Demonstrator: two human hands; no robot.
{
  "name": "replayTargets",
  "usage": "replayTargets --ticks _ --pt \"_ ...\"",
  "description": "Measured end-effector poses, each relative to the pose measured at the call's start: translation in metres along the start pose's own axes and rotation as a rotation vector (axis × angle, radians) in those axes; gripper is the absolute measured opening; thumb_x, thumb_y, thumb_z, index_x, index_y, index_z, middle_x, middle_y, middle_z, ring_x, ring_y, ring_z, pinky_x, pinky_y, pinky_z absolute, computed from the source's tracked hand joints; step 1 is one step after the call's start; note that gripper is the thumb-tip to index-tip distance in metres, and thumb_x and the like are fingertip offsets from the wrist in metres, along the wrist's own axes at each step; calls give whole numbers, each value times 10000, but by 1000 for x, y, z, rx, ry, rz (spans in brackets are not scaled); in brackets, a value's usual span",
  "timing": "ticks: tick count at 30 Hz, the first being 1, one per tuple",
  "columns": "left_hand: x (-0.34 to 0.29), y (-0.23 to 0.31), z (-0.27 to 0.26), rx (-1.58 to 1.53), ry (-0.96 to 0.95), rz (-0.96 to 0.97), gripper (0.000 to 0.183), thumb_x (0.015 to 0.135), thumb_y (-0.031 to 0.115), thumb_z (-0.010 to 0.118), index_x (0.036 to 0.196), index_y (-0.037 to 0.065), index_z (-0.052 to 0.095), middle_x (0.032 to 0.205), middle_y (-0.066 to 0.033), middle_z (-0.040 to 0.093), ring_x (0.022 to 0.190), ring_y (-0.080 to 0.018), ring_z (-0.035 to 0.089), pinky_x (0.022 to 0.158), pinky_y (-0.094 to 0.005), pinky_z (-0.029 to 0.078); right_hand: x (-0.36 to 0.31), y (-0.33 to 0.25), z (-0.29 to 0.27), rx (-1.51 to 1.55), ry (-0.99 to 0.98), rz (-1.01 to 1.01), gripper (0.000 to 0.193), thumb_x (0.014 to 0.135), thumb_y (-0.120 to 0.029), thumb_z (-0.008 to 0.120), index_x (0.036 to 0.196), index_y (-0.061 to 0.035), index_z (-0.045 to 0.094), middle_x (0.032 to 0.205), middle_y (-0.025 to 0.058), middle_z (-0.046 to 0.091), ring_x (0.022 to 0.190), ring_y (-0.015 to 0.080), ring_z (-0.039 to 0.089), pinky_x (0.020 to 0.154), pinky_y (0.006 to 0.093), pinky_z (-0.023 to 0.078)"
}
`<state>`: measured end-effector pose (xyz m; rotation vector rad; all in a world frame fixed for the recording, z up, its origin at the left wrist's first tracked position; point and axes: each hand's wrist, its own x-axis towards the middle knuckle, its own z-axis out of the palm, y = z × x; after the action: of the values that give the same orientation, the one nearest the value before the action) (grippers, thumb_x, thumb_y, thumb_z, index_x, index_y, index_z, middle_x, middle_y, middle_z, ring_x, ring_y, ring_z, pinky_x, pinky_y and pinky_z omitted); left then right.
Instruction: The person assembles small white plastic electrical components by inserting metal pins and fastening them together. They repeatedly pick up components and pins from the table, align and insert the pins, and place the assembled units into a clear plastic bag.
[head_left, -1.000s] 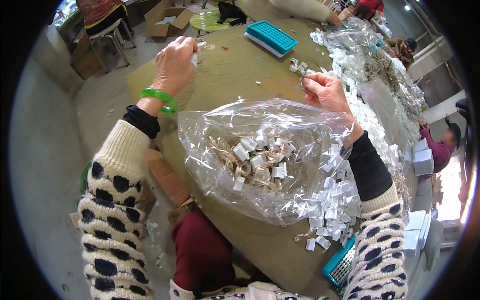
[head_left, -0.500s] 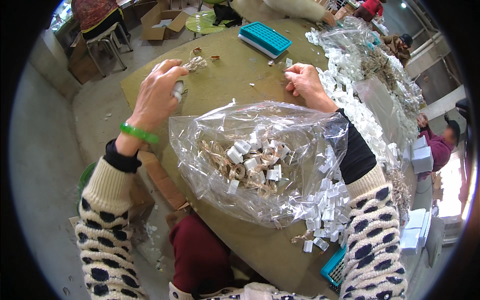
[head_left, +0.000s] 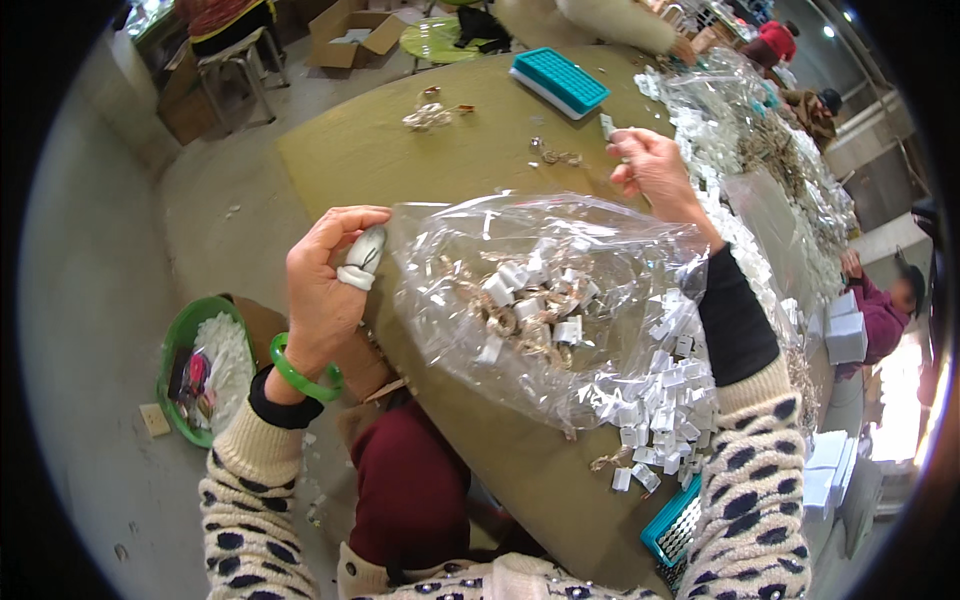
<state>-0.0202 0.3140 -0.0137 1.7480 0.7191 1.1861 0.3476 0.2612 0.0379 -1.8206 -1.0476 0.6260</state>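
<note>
At the left edge of a clear plastic bag [head_left: 455, 345], my left hand [head_left: 325, 265] has its fingertips and white-wrapped thumb closed at the film. Inside the bag lie several white plastic pieces [head_left: 568, 330] and coiled, pale brown wires [head_left: 500, 320]. Farther off, to the right, my right hand [head_left: 655, 170] pinches a small whitish piece [head_left: 607, 126] between thumb and finger; its other fingers are curled. A small wire bundle [head_left: 562, 157] rests on the table just left of that hand. Another wire bundle [head_left: 430, 115] lies farther left.
A teal-and-white tray [head_left: 560, 82] sits at the table's far side. Loose white pieces [head_left: 665, 420] heap along the right, beside my right forearm. A second teal tray [head_left: 665, 520] is near me. On the floor at left stands a green basket [head_left: 175, 375]. Other people work beyond.
My left hand has left the far wire bundle and come back to the bag's edge. My right hand has lifted slightly with the small piece. The view has shifted a little.
</note>
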Motion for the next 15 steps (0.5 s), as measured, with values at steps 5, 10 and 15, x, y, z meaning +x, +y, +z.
replayTargets --ticks 5,10,15 --pt "-21 37 -4 -222 46 -20 210 927 -36 564 1123 -59 635 1047 -86 666 921 -131 614 818 -248 482 -57 -52 -29 -41 -168 -126 519 994 -475 541 1141 10 653 1004 102 694 790 121 643 641 247 534" --pt "-18 80 -9 346 -128 733 451 860 312 740 1110 -50 640 1115 -210 667 1013 -340 630 876 -390 508 -121 -88 -39 -488 -280 -350 663 853 -524 707 1223 21 627 1171 177 661 1061 249 631 902 379 508" --pt "-18 89 27 623 -338 855 280 771 182 683 966 -16 647 945 -130 651 980 -316 622 1004 -442 457 -109 -67 -11 -951 -163 -591 412 902 -359 670 1093 6 662 1029 230 690 930 346 677 829 428 532"
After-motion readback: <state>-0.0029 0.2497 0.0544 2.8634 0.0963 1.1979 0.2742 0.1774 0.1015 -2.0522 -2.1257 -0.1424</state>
